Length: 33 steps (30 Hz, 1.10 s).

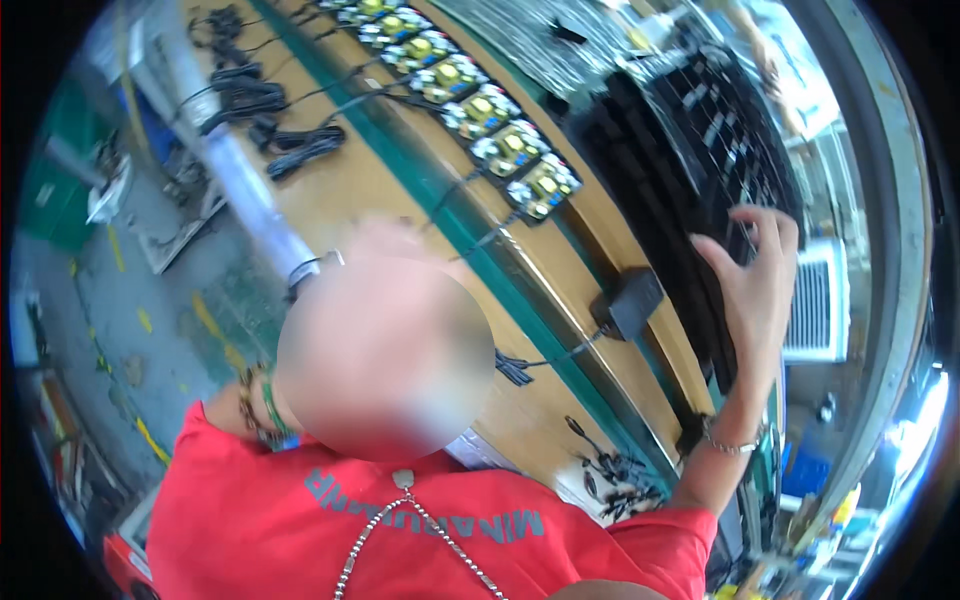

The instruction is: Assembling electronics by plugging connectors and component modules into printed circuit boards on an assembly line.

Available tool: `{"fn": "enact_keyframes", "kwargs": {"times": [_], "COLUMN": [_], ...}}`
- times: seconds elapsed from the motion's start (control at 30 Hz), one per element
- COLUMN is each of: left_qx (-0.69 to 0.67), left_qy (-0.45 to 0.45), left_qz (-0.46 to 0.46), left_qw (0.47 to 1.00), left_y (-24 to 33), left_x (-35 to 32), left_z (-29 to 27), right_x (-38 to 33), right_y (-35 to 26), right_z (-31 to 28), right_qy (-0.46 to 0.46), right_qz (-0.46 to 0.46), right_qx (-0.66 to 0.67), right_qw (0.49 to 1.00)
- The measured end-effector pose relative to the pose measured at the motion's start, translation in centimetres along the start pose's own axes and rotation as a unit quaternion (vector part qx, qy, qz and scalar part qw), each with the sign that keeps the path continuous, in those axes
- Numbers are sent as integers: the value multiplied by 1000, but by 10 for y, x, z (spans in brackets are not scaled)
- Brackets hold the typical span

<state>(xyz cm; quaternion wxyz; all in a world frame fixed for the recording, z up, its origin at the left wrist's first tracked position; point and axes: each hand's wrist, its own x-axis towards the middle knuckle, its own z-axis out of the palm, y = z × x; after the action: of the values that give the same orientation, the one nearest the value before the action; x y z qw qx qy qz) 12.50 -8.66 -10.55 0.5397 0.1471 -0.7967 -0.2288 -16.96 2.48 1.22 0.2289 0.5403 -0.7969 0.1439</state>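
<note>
Your right forearm rises from the red sleeve (660, 550) at the lower right, steep and leaning slightly to the right as it climbs, with a pale bracelet (735, 445) around it. Above it, your right hand (757, 270) is raised with the fingers uppermost, the thumb out to the left and the fingers curled over toward it. Thumb and fingertips stand apart in a loose C, and you show nothing grasped between them. That hand is just beside the stack of black parts (640, 150), which runs along the right of the bench, behind your fingertips in this view; whether you touch it, I cannot tell. Your left arm is bent up close to the camera, with beaded bracelets (262, 408) at the wrist. Your left hand (388, 250) is mostly covered by a blurred patch, only its upper edge showing above, so I cannot tell whether its fingers are released or clenched, nor whether they hold anything. Between your hands, nearer the right one, a black adapter (634, 302) lies by the wooden ledge, its cable (560, 357) running left across the green strip (480, 255). Farther up, a row of circuit boards (480, 112) runs toward the top edge, well apart from your right hand.
</note>
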Motion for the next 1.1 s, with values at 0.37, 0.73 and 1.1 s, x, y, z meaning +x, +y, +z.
{"fn": "enact_keyframes", "kwargs": {"times": [0.37,0.73,1.1], "left_qx": [360,483,465], "left_qy": [147,-63,-68], "left_qz": [-21,-18,-83], "left_qw": [921,873,879], "left_y": [-242,-386,-390], "left_x": [149,202,198], "left_z": [-55,-86,-116], "right_x": [-19,-134,-165], "right_y": [27,68,54], "right_z": [-15,-41,-39], "right_qy": [56,-259,-205], "right_qz": [-92,301,103], "right_qx": [-13,433,110], "right_qw": [994,809,967]}}
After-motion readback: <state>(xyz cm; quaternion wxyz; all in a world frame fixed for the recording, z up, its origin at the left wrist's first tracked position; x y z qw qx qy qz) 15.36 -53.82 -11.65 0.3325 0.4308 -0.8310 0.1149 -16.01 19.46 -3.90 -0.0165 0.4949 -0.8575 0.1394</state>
